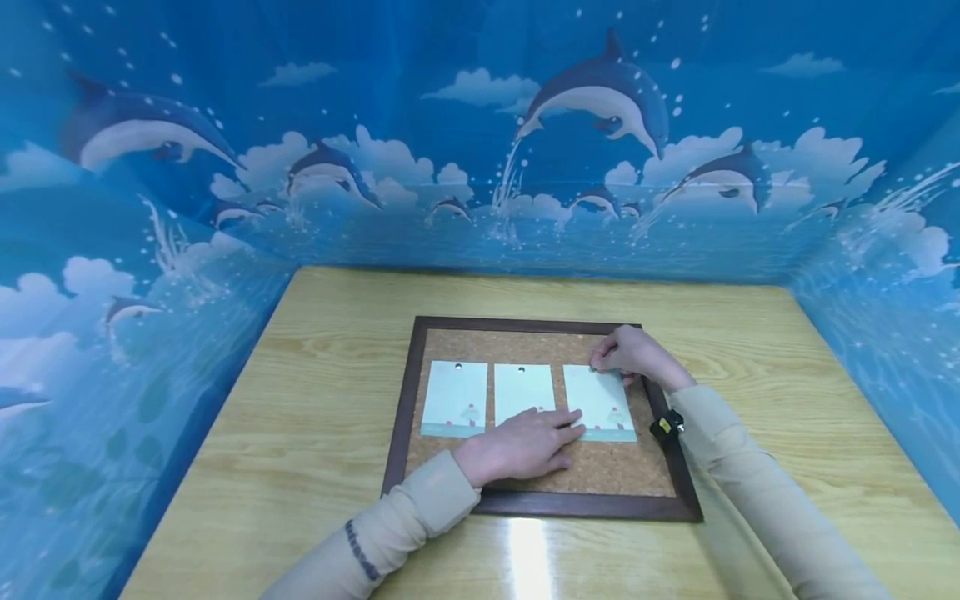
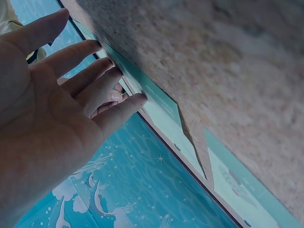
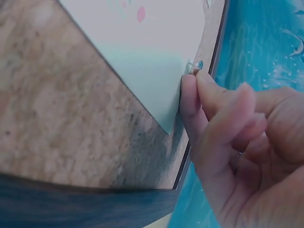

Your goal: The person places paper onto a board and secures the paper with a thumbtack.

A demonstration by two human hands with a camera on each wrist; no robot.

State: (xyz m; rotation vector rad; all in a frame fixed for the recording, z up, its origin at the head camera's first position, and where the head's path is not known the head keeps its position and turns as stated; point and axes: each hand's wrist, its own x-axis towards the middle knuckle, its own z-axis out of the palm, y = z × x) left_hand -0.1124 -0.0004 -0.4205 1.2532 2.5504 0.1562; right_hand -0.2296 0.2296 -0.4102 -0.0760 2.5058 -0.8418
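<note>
A pale green paper sheet (image 1: 592,396) with a darker green bottom strip lies on the right part of a framed corkboard (image 1: 607,471). At its top edge my right hand (image 1: 636,354) pinches a small shiny thumbtack (image 3: 199,65) between thumb and forefinger, its thin pin showing against the paper. My left hand (image 1: 525,446) has its fingers extended, fingertips at the lower left of that sheet and over the lower part of the middle sheet (image 1: 521,392). The left sheet (image 1: 454,396) and the middle one each carry a tack at the top.
The board's dark wooden frame (image 1: 585,503) rests on a light wood table (image 1: 315,400). A blue dolphin-print curtain (image 1: 480,225) surrounds the table at the back and sides. A small black device (image 1: 667,426) sits at the right wrist.
</note>
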